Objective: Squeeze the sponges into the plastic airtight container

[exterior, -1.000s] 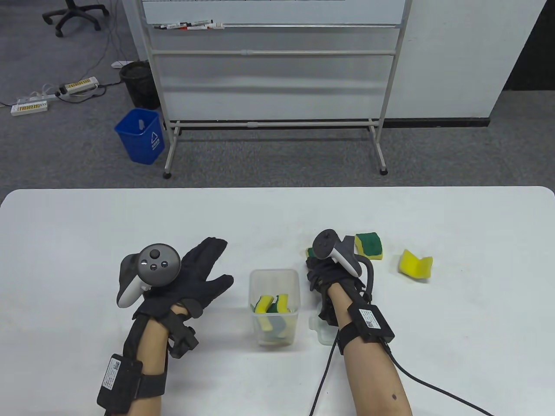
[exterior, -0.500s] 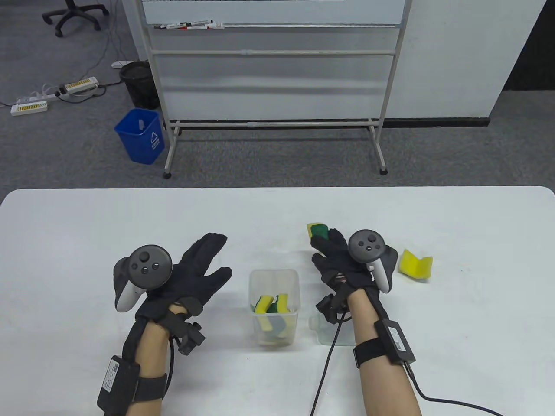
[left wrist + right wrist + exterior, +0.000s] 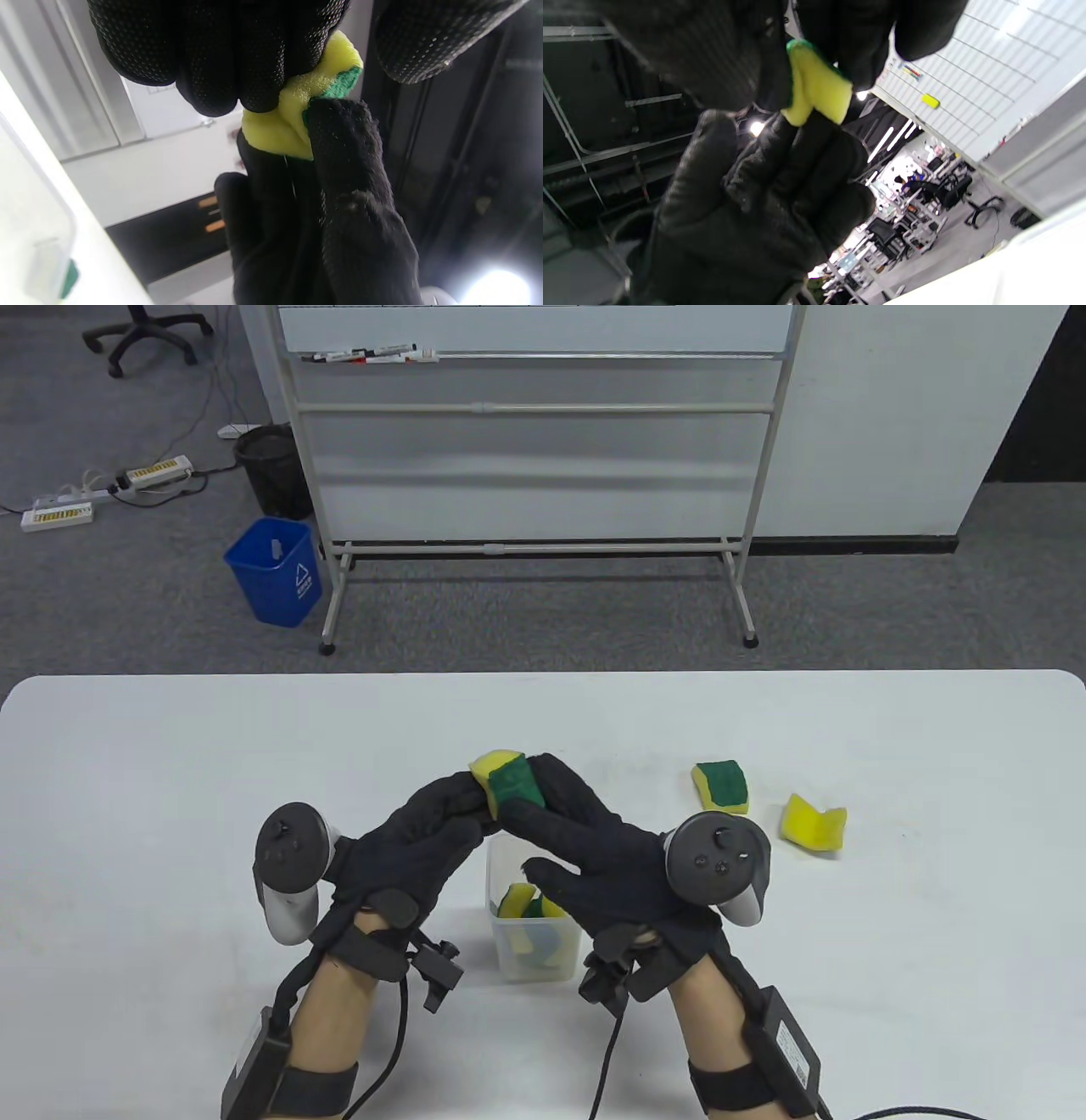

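Both hands hold one yellow-and-green sponge [image 3: 507, 779] in the air above the far side of the clear plastic container [image 3: 536, 952]. My left hand [image 3: 462, 806] grips it from the left, my right hand [image 3: 543, 797] from the right. The sponge is folded between the fingertips in the left wrist view [image 3: 297, 114] and the right wrist view [image 3: 816, 91]. The container stands on the white table [image 3: 170, 746] with folded sponges [image 3: 519, 901] inside. Two more sponges lie on the table to the right: a green-topped one [image 3: 722, 785] and a bent yellow one [image 3: 813, 821].
The container's lid is hidden under my right forearm. A whiteboard stand [image 3: 534, 475] and a blue bin [image 3: 276, 571] are on the floor beyond the table's far edge.
My right hand lifted a sponge from the table and carried it left to above the container. My left hand rose from the table and took hold of it too.
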Tool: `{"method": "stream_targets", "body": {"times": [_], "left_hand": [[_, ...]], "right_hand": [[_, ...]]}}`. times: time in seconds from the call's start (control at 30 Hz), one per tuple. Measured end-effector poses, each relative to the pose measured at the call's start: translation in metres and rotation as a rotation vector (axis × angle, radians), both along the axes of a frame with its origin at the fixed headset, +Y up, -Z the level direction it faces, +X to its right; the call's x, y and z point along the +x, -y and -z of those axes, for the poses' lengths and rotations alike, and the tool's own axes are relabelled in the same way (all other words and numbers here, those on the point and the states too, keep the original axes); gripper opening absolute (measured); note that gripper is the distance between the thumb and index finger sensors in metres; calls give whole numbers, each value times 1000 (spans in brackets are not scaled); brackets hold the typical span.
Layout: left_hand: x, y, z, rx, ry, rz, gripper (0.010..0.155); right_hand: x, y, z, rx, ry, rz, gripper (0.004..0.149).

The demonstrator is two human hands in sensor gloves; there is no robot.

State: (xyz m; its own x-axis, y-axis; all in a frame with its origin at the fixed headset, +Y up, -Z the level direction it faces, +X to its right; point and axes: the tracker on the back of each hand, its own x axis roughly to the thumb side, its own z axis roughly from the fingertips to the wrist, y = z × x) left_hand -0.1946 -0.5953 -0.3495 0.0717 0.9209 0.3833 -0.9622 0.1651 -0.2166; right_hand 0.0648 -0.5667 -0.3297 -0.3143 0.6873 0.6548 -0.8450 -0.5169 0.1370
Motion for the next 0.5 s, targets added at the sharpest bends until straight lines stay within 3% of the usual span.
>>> {"method": "stream_targets", "body": {"times": [0.07, 0.2, 0.4, 0.5], "left_hand": [[-3, 5, 4, -30, 3, -55, 63], [-1, 17, 11, -126, 151, -156, 65], [-3, 13, 7, -61, 9, -85, 51], [-5, 13, 5, -37, -66, -93, 46]], "right_hand": [[-4, -2, -5, 45, 8, -57, 57], [-11, 0, -8, 14, -44, -51, 56], [-15, 1, -12, 51, -27, -78, 55], [-18, 6, -12, 18, -40, 45, 62]]}}
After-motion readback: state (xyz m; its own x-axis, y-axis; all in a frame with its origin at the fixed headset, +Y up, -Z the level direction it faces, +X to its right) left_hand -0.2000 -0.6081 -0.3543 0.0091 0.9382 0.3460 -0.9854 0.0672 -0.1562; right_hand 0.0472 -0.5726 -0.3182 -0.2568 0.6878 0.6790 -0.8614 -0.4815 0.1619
